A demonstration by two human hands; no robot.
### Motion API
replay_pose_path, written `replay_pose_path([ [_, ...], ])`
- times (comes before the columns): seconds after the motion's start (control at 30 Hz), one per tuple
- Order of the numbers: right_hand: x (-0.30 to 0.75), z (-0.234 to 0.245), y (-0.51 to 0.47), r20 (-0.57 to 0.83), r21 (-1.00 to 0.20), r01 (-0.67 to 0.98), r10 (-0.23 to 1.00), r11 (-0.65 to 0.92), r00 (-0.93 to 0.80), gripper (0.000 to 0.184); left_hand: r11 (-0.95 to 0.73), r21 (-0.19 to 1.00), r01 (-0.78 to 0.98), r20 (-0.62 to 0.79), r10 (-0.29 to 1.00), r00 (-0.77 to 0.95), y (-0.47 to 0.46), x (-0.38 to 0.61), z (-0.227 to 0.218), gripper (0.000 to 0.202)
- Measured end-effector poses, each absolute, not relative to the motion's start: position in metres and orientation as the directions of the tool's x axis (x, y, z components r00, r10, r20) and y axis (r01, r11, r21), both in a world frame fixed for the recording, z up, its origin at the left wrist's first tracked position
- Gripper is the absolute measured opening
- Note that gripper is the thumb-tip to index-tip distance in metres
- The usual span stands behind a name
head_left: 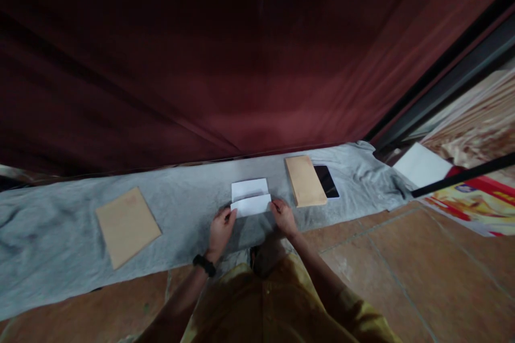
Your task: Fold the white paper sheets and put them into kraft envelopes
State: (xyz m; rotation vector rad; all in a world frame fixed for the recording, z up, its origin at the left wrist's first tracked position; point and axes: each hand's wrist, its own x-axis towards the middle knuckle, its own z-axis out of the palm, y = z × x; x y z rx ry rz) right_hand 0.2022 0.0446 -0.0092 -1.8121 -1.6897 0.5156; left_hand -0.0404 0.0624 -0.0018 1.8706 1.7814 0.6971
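Presently, as I am standing in this room, a person is holding a folded white paper (251, 207) with two bare hands, above the middle part of a grey cloth (181, 195). The left hand (220, 231) is pinching its left near corner between thumb and fingers, and the right hand (284, 216) is gripping the right edge in a similar way. The near panel of the paper is covering part of the far panel, and a dark gap is showing between them.

On the left side, a wide stretch of cloth is separating the paper from a brown envelope (127, 228), which is lying turned at an angle. On the right side the room is being narrower: a brown stack (306, 181) is lying near the right hand, and it is partly covering a dark-screened device (326, 182). The far edge of the cloth is running along a dark red curtain (241, 96), while its near edge is hanging beside the tiled floor (386, 262), close to the person's wrists. A dark wristband (204, 265) is circling the left wrist.

About labels, a red and yellow package (475, 204) at the right is carrying a blue emblem and some lettering, but these are appearing too blurred for me to read.
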Motion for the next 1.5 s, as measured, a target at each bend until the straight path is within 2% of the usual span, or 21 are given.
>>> replay_pose_path([
  [0.13,0.192,-0.003,0.052,0.087,-0.539,0.834,0.977,-0.119,0.195,0.03,0.057,0.499,0.864,-0.045,0.998,-0.04,0.073,-0.028,0.007,0.033],
  [0.27,0.186,0.004,0.057,-0.001,-0.448,0.867,0.97,-0.218,0.243,0.028,0.086,0.34,0.937,-0.053,0.996,-0.072,0.077,-0.018,0.014,0.037],
  [0.4,0.182,0.01,0.064,-0.072,-0.359,0.888,0.957,-0.289,0.282,0.027,0.13,0.259,0.957,-0.094,0.99,-0.109,0.081,-0.01,0.02,0.04],
  [0.57,0.178,0.014,0.075,-0.088,-0.295,0.903,0.95,-0.311,0.299,0.032,0.183,0.18,0.966,-0.129,0.978,-0.162,0.091,-0.006,0.024,0.043],
  [0.87,0.176,0.013,0.087,-0.08,-0.245,0.913,0.946,-0.325,0.315,0.043,0.149,0.145,0.978,-0.104,0.985,-0.135,0.102,-0.008,0.018,0.048],
  [1.07,0.177,0.013,0.087,-0.054,-0.275,0.881,0.921,-0.385,0.385,0.051,0.142,0.124,0.982,-0.12,0.985,-0.127,0.108,-0.008,0.021,0.048],
  [1.27,0.186,0.008,0.072,0.03,-0.332,0.927,0.98,-0.176,0.197,0.036,0.098,0.131,0.987,-0.125,0.989,-0.082,0.115,-0.009,0.024,0.047],
  [1.5,0.183,0.009,0.077,-0.015,-0.3,0.922,0.968,-0.243,0.251,0.035,0.133,0.134,0.982,-0.112,0.987,-0.119,0.121,-0.006,0.025,0.046],
])
